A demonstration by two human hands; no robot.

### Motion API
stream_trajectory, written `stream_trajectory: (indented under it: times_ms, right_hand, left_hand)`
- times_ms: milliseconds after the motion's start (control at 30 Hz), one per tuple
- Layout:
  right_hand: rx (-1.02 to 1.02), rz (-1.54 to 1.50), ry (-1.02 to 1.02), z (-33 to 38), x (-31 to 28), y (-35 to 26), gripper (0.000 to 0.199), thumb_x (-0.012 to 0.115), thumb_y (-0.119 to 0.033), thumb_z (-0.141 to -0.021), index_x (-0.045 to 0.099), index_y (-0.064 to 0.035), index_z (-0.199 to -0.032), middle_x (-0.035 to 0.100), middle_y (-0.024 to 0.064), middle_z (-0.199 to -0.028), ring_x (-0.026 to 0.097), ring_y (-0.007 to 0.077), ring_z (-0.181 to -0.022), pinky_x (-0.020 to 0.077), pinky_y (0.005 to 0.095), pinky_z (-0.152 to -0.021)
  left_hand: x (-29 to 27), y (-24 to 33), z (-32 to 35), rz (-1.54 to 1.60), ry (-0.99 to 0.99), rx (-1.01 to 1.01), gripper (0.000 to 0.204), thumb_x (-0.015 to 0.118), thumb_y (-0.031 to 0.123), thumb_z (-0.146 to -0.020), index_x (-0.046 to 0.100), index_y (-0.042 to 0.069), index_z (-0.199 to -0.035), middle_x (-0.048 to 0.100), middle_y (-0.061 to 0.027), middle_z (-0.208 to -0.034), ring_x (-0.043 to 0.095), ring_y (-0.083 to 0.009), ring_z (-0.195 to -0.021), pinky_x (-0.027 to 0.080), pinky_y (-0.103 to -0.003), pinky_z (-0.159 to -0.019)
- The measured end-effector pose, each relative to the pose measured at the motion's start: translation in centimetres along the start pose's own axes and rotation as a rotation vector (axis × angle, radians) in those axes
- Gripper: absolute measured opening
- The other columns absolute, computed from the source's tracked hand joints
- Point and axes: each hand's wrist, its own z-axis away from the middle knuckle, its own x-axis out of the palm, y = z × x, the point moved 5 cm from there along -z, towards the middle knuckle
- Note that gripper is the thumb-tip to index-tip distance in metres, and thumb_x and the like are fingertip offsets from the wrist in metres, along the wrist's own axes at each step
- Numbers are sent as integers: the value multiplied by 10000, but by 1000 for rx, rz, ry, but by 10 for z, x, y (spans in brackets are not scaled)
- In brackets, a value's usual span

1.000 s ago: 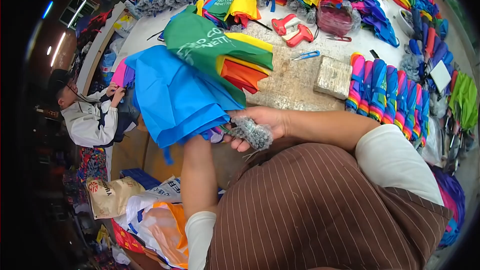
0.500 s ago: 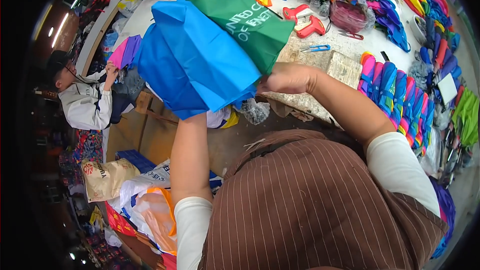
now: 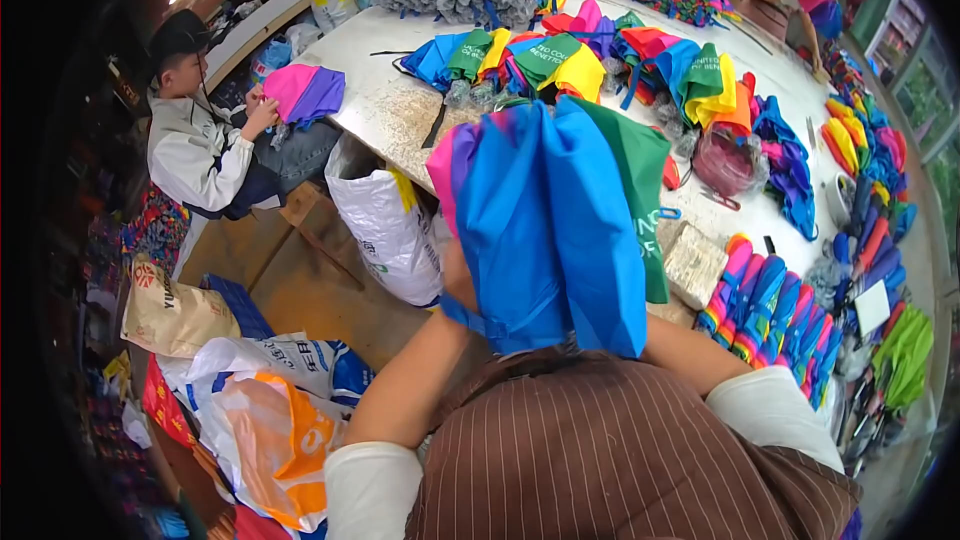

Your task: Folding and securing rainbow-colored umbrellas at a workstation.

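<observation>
In front of my chest stands a loosely folded umbrella [image 3: 545, 220], its canopy hanging in slack folds. Its blue panels face me, with pink and purple at the left and green at the right. A thin blue strap hangs near its lower left edge. My left hand [image 3: 458, 278] is closed at the canopy's left side, its fingers mostly hidden behind the cloth. My right hand is hidden behind the canopy; only the forearm [image 3: 690, 348] shows at the lower right. Handle and shaft are out of sight.
On the white table [image 3: 385, 85] lie several colourful umbrellas [image 3: 540, 60], a pinkish-red plastic container [image 3: 730, 160] and a worn block [image 3: 692, 265]. Rolled umbrellas [image 3: 765, 305] line the right. A white sack [image 3: 385, 230] and bags [image 3: 270, 440] stand left. A seated person [image 3: 200, 130] handles a pink-purple umbrella.
The umbrella has come closer to my body and rightward, from tilted to more upright. My right hand has gone behind the canopy. The view has tilted up, showing more of the table.
</observation>
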Motion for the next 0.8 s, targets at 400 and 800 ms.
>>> stream_trajectory:
  times_ms: [400,800]
  right_hand:
    - [215,1110,153,46,-15,-43,289,659,-178,-743,617,-50,-999,632,121,-972,592,241,-909,464,347,-832]
    - [152,1015,471,117,-75,8,414,631,-121,-812,552,-61,-1214,605,147,-1080,598,239,-922,471,323,-857]
  left_hand:
    - [-42,83,-60,-495,-280,162,581,592,384,-847,494,-74,-1190,511,-194,-1239,404,-316,-1262,225,-520,-1063]
    - [-73,99,-58,-416,-115,215,454,567,439,-848,564,40,-1065,629,-101,-826,576,-298,-921,231,-528,-1002]
